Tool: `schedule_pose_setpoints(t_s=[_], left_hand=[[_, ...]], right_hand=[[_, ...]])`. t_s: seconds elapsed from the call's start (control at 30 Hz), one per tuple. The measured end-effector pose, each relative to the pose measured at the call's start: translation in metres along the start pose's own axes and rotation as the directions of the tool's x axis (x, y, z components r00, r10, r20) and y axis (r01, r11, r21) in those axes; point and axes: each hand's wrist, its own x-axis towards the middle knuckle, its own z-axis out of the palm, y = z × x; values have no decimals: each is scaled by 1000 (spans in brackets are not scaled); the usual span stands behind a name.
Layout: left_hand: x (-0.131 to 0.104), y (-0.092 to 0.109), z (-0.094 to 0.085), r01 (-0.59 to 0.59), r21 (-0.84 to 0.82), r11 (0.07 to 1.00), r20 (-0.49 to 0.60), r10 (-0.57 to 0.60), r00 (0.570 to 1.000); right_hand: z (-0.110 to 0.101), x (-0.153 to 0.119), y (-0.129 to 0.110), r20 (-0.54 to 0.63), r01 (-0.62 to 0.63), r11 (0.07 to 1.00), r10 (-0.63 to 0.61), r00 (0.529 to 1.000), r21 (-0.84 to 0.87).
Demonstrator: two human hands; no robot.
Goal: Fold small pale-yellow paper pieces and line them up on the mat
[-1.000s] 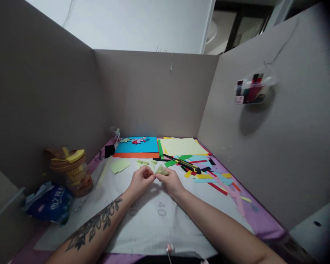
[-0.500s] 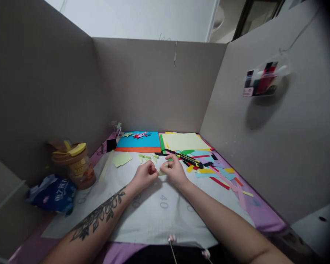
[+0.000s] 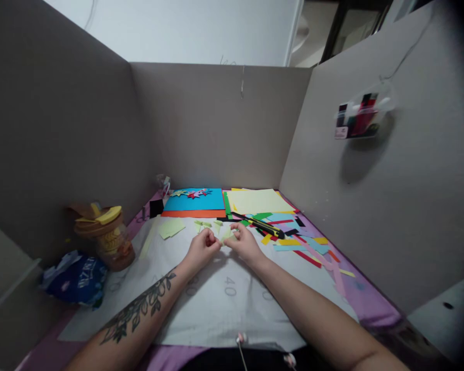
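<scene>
Between my two hands, above the white sheet, is a small pale green piece of paper [image 3: 227, 236]. My left hand [image 3: 203, 246] pinches its near left edge, fingers curled. Thumb and fingers of my right hand [image 3: 244, 243] close on its right side; the exact folds are too small to make out. Just beyond lie several small folded pale green pieces [image 3: 203, 224]. Left of them is a stack of pale green paper squares [image 3: 171, 228]. A black and yellow utility knife [image 3: 265, 226] rests to the right of my right hand.
Coloured paper strips [image 3: 301, 245] are scattered at the right. Blue card [image 3: 195, 201] with small folded stars and cream sheets [image 3: 257, 201] lie at the back. A lidded cup [image 3: 112, 239] and a blue packet [image 3: 77, 278] stand left. Grey panels [image 3: 220, 129] surround the table.
The view has shifted slightly. My right fingers have lifted and turned a little at the pale green paper, showing more of it; both hands stay close together around it.
</scene>
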Motion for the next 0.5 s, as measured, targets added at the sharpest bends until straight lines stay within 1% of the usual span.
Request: schedule_pose_setpoints(t_s=[0.13,0.3,0.4,0.5], left_hand=[[-2,1,0,-66,98,993,66,59,996],[-2,-2,1,-74,83,994,90,67,994],[-2,-3,1,-82,72,994,103,74,992],[-3,0,-1,-68,76,995,111,59,992]], right_hand=[[-3,1,-2,-26,25,999,-24,999,43],[-7,2,-5,-23,28,998,-27,999,54],[-6,4,-2,-14,19,997,-17,1000,78],[-11,9,2,-33,14,995,-11,999,95]])
